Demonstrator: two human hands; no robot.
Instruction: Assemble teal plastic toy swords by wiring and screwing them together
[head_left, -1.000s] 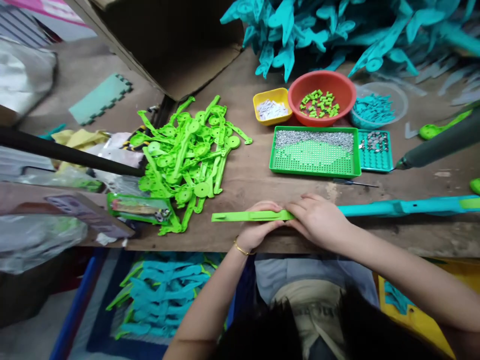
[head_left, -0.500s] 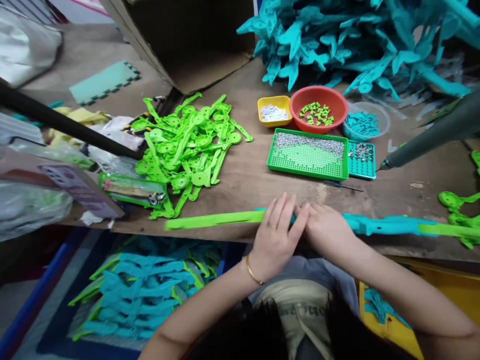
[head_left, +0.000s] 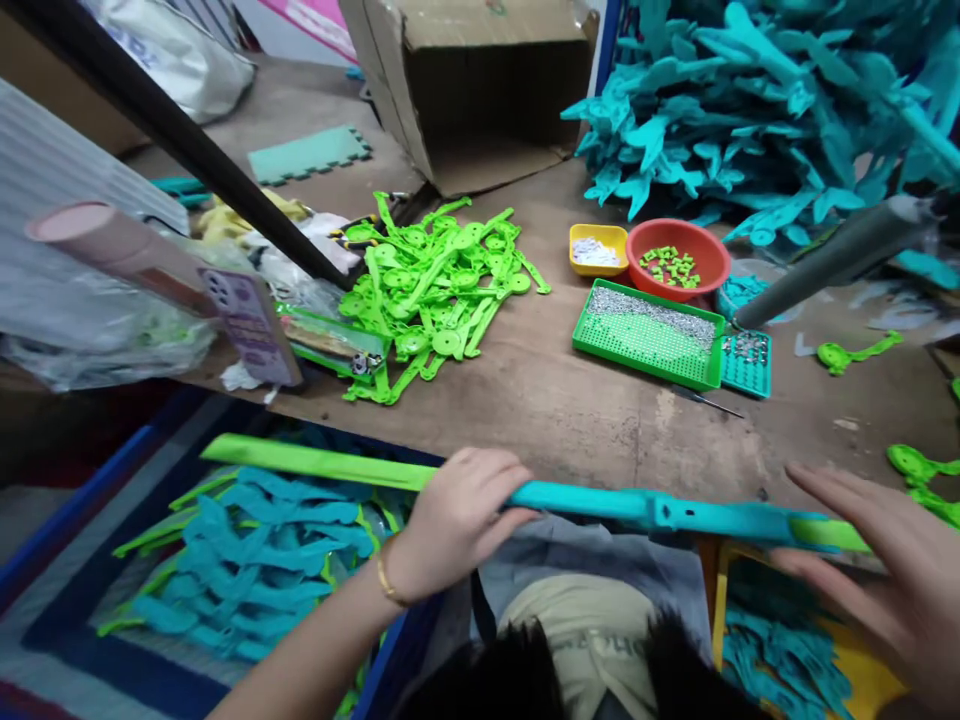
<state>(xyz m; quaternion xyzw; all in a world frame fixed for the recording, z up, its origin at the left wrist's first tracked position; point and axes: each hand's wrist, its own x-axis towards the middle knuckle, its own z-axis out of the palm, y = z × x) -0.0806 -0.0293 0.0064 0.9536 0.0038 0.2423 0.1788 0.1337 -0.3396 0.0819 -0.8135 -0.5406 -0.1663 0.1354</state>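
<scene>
Left hand point(head_left: 457, 520), a thin gold-toned bracelet point(head_left: 387, 575) at the wrist, closes over a long teal-and-lime piece point(head_left: 592, 499) at lower centre of the frame, fingers over its far side and thumb at the near edge; the piece's long axis runs nearly level across the picture, dipping slightly towards the right, its flat lime end at centre left above a blue crate point(head_left: 90, 490) of similar slender parts. At lower right, the right hand point(head_left: 892, 570) is the nearer to the opposite end; thumb and fingers spread apart on either side of the lime section there, though whether skin meets plastic cannot be told.

The piece looks smooth and moulded, with a raised block and small dark hole on its teal stretch; it lies along the front edge of a scuffed brown workbench point(head_left: 555, 420). Glossy lime parts point(head_left: 446, 290) with round discs tangle at upper centre; a perforated green tray point(head_left: 645, 367) of tiny metallic bits sits right of centre, below a round red bowl point(head_left: 675, 290); matte teal parts point(head_left: 735, 130) heap at upper right.
</scene>
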